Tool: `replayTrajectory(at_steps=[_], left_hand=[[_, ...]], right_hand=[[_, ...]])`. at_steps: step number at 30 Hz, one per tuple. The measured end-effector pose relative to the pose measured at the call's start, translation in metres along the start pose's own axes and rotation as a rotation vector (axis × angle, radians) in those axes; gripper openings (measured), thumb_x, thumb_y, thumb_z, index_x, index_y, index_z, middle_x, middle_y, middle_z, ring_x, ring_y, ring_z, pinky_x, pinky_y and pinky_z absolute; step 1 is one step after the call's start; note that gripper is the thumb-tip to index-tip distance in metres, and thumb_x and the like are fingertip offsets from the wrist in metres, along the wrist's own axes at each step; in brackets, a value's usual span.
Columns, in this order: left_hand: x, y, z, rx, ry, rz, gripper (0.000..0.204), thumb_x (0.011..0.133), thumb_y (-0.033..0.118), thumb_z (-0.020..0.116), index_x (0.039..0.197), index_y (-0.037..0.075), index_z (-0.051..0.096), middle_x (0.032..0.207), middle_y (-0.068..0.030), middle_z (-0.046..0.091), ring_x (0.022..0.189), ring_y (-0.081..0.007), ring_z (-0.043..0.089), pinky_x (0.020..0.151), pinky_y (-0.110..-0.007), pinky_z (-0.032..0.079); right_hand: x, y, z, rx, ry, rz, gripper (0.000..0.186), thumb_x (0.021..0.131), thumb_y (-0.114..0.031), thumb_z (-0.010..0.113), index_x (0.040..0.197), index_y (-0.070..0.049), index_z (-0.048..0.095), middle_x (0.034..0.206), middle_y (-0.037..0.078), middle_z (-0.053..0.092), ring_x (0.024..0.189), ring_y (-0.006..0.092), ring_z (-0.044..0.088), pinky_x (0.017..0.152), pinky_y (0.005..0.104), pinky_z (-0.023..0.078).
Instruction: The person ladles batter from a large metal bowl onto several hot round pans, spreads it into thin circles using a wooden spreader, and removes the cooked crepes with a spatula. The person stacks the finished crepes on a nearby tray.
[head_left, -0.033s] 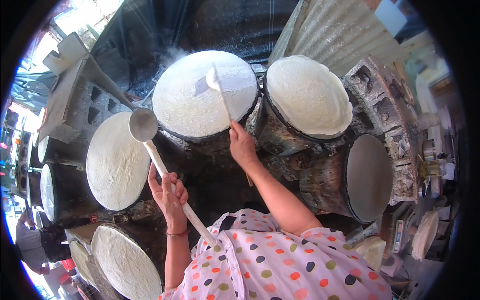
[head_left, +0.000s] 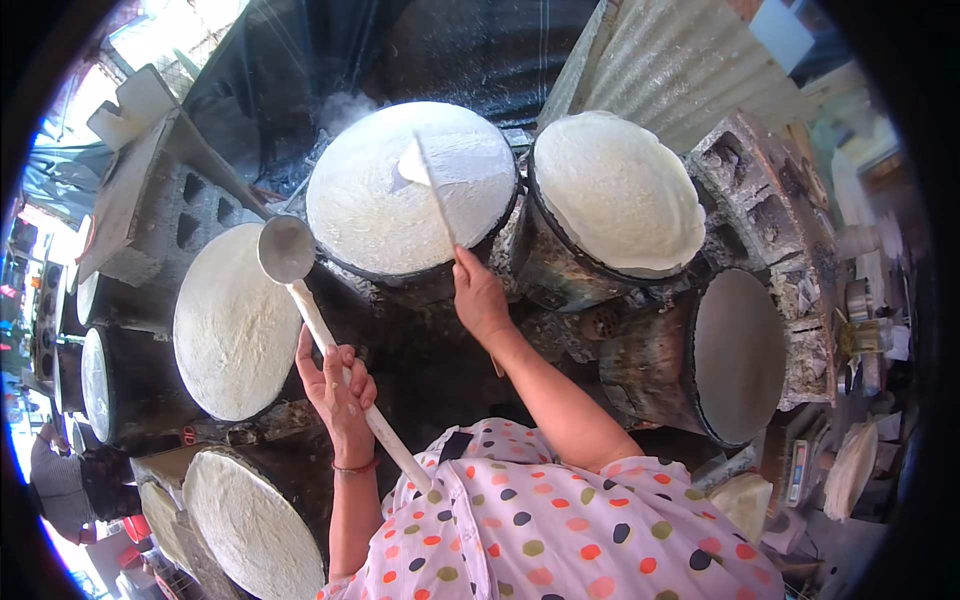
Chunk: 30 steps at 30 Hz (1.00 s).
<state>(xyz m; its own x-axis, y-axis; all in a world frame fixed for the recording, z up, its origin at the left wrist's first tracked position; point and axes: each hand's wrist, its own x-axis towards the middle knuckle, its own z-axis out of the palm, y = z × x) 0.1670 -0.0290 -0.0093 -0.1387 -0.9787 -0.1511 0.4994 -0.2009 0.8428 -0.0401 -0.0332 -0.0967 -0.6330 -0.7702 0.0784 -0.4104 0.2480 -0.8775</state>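
Showing small at the far left is a person in a dark top [head_left: 60, 490], bent by the lens. Next comes a dark drum [head_left: 140, 385] with a pale round face. Toward the lower left, a pale sheet [head_left: 250, 520] covers a round griddle top, and above it a wrinkled cream sheet [head_left: 235, 330] spreads over another, just beside grey hollow concrete blocks [head_left: 205, 205].

The left hand [head_left: 338, 392] is wrapped around the handle of a long-handled ladle [head_left: 287, 250], one digit pointing up along its left side; a red bracelet [head_left: 355, 467] circles the wrist. The ladle slants, its grey bowl up by the cream sheet's right edge and its lower end at the polka-dot shirt [head_left: 540, 520].

At the middle stands a round griddle [head_left: 370, 225] coated in white, with steam [head_left: 348, 108] at its upper left and a smoother, wetter-looking area on its upper right. Over this coating lies the pale head of a thin stick spatula [head_left: 438, 200], slightly blurred; whether it touches the coating I cannot tell. The right hand [head_left: 482, 300] is closed on the stick near the griddle's front rim, the stick's other end poking out below the wrist.

Farther right, a cream flatbread-like sheet [head_left: 615, 190] covers a rusty drum [head_left: 560, 265], its edge curling over the rim. Below that, a grey-topped drum [head_left: 740, 355] leans outward in the view, beside rough blocks [head_left: 765, 215]. Near the right rim is a pile of thin pale sheets [head_left: 850, 470].
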Motion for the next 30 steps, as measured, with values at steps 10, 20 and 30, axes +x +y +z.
replayTrajectory(at_steps=[10,20,30], left_hand=[[0.001,0.009,-0.009,0.023,0.026,0.025,0.044,0.098,0.016,0.051,0.138,0.014,0.033,0.081,-0.0038,0.047,0.049,-0.0030,0.035,0.036,-0.015,0.029],[0.048,0.011,0.024,0.156,-0.036,0.007,0.049,0.097,0.016,0.052,0.139,0.012,0.028,0.081,-0.0040,0.048,0.049,-0.0046,0.038,0.039,-0.017,0.031],[0.113,-0.053,0.088,0.408,0.037,-0.011,0.053,0.093,0.006,0.048,0.141,0.007,0.025,0.071,-0.0034,0.045,0.046,-0.0073,0.041,0.035,-0.023,0.035]], right_hand=[[0.015,0.016,-0.034,-0.003,0.049,-0.024,0.033,0.094,-0.019,0.050,0.124,-0.006,0.056,0.109,0.022,0.063,0.102,0.0394,0.060,0.085,0.0439,0.049],[0.052,0.016,-0.047,0.169,-0.018,0.138,0.032,0.095,-0.019,0.046,0.122,-0.006,0.058,0.106,0.020,0.066,0.100,0.0338,0.063,0.084,0.0382,0.049],[0.007,0.038,-0.107,0.051,-0.270,-0.167,0.034,0.095,-0.019,0.051,0.125,-0.005,0.057,0.108,0.022,0.064,0.099,0.0326,0.065,0.080,0.0361,0.051]])
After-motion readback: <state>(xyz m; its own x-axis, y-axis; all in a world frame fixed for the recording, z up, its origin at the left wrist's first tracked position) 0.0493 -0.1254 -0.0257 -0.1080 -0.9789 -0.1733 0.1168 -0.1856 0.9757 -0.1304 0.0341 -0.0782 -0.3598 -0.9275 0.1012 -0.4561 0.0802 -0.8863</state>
